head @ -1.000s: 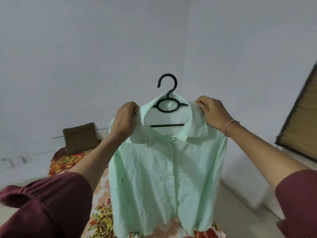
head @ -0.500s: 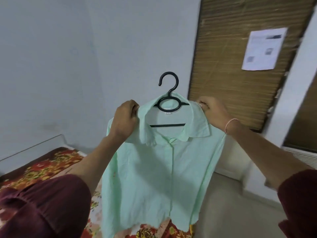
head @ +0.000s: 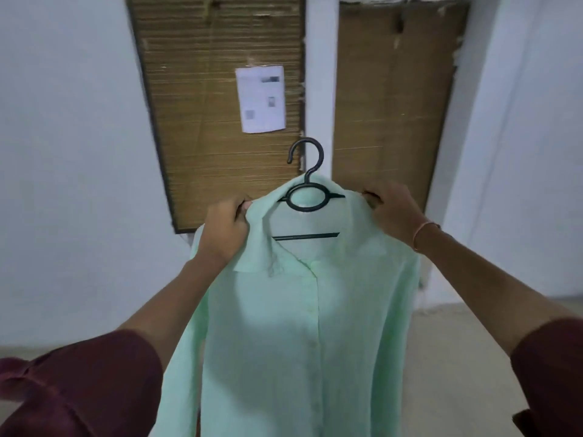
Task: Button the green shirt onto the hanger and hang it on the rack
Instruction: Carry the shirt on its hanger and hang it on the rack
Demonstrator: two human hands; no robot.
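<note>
- White walls fill the space to either side of our raised hands; no rack shows among them.
- Two brown corrugated cardboard panels stand beyond our fingertips, parted by a white upright strip.
- The green shirt hangs straight down between our forearms, its front facing us, the placket closed below the collar. Its shoulders lie inside our fingers; its body falls well below them and hides the floor in front of us.
- Dark red sleeves cover our upper arms at the lower corners.
- Our left hand is curled closed, fingers pinching the shirt's left shoulder just beside the collar.
- Our right hand is likewise closed, gripping the opposite shoulder seam; a thin band circles the wrist.
- The black hanger sits inside the collar, midway between the two hands. Its hook rises above our knuckles and is caught on nothing; its ring and cross bar show through the open neck.
- A white paper sheet is stuck to the left-hand panel, above and beyond the hook. Its print is blurred; we can read no words on it.
- No brand tag is legible inside the collar.
</note>
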